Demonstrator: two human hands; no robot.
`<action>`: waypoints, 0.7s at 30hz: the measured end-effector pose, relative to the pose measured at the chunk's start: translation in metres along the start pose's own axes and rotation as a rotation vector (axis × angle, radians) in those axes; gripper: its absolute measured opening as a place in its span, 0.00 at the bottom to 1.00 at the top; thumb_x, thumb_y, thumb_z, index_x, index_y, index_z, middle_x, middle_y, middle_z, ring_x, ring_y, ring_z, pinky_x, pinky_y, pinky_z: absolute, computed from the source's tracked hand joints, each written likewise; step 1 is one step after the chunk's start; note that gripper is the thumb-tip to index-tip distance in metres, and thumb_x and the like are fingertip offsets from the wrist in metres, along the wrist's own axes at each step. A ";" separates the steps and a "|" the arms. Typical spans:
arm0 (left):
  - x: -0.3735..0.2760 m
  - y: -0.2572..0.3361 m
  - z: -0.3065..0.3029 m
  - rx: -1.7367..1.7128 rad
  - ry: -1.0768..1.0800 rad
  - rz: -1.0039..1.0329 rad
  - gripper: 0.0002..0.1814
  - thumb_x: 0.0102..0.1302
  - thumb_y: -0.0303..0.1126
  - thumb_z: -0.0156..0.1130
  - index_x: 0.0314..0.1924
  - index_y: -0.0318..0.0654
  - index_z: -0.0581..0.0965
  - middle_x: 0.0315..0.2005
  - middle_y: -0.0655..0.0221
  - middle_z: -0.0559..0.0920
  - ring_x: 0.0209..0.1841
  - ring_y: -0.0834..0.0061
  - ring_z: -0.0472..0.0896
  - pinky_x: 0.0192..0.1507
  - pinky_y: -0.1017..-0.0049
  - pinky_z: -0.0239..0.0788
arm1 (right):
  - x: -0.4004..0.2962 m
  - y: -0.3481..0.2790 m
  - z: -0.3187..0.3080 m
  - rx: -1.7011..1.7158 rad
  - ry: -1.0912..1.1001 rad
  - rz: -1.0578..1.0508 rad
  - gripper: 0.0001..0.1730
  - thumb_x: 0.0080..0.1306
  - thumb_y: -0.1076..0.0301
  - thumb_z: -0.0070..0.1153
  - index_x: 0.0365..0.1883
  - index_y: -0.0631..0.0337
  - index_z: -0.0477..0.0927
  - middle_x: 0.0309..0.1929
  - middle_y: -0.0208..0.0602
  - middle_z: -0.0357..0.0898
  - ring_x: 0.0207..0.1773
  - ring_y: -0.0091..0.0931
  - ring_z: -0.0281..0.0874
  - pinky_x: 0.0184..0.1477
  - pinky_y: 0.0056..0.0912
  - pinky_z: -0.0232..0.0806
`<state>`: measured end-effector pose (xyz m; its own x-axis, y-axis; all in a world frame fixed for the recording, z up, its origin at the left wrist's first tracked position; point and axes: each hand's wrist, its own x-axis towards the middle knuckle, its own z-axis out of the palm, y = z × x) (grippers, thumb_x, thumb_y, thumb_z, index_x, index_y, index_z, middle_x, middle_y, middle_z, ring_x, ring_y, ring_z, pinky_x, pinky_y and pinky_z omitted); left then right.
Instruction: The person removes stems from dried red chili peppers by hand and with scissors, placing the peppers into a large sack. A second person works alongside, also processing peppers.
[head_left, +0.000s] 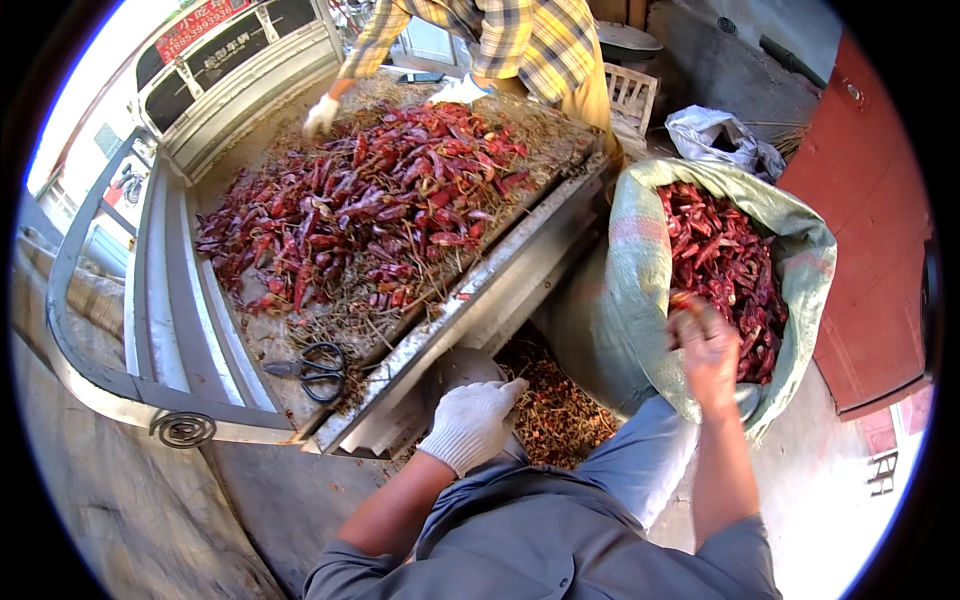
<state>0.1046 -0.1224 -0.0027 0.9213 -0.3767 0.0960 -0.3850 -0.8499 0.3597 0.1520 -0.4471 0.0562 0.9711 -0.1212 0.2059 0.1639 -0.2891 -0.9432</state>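
My left hand (474, 420), in a white knit glove, is just off the edge of the truck bed, close to my lap; whether its fingers hold anything is hidden. My bare right hand (703, 341) is blurred over the near left rim of a woven sack (637, 300), with a reddish dried chili at its fingertips. Dried red chilies (724, 255) fill the sack. More dried chilies (375, 202) lie heaped on the truck bed (266, 337) among stems and debris. Black-handled scissors (322, 371) rest near the bed's corner, their blades pointing left.
Across the bed a person in a plaid shirt (559, 52) reaches to the pile with white-gloved hands (322, 116). Stems and scraps (562, 412) cover the ground below the bed's edge. A red metal panel (862, 247) stands right of the sack, a white bag (709, 135) behind it.
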 end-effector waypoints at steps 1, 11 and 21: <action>-0.001 -0.007 -0.004 -0.019 0.009 -0.008 0.11 0.65 0.40 0.70 0.44 0.47 0.88 0.33 0.61 0.89 0.39 0.55 0.88 0.42 0.56 0.80 | 0.020 0.011 -0.019 -0.278 0.012 -0.043 0.17 0.77 0.65 0.62 0.59 0.65 0.84 0.40 0.39 0.88 0.38 0.29 0.84 0.43 0.33 0.76; 0.027 -0.158 -0.083 0.379 0.553 -0.457 0.21 0.62 0.42 0.75 0.54 0.46 0.86 0.53 0.61 0.88 0.57 0.57 0.83 0.63 0.57 0.71 | 0.029 0.026 -0.070 -0.508 0.184 -0.063 0.16 0.77 0.66 0.59 0.53 0.71 0.85 0.36 0.41 0.87 0.36 0.26 0.85 0.41 0.31 0.76; 0.048 -0.251 -0.112 0.392 0.485 -0.737 0.17 0.66 0.43 0.68 0.52 0.48 0.89 0.51 0.63 0.89 0.60 0.59 0.83 0.66 0.58 0.67 | -0.003 0.016 -0.049 -0.114 0.133 0.036 0.10 0.80 0.71 0.57 0.48 0.71 0.85 0.31 0.33 0.84 0.31 0.20 0.81 0.37 0.25 0.76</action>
<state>0.2516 0.1139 0.0157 0.8272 0.4186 0.3747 0.3890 -0.9080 0.1556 0.1429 -0.4977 0.0533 0.9432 -0.2557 0.2119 0.1010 -0.3871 -0.9165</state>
